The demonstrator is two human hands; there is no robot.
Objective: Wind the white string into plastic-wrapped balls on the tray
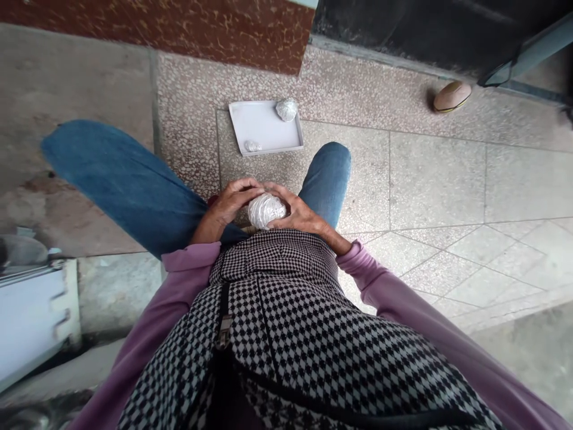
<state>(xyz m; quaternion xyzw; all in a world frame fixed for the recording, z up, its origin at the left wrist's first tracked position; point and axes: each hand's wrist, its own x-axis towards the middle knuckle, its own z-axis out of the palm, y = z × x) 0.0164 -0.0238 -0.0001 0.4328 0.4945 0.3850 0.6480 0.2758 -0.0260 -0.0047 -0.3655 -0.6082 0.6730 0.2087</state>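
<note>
I sit on the floor with my knees apart in blue jeans. Both hands meet in my lap around a white ball of wound thread (265, 210). My left hand (228, 203) curls over its left side and my right hand (299, 212) cups its right side, fingers wrapped on it. Ahead on the floor lies a white tray (264, 128). It holds a second, larger white ball (287, 109) at its far right corner and a small white lump (252, 146) near its front edge.
A brown sandal (452, 96) rests on the speckled terrazzo floor at the far right. A red-brown wall (179, 27) runs along the back, with a dark doorway (425, 30) to its right. A white box-like object (36, 316) stands at my left.
</note>
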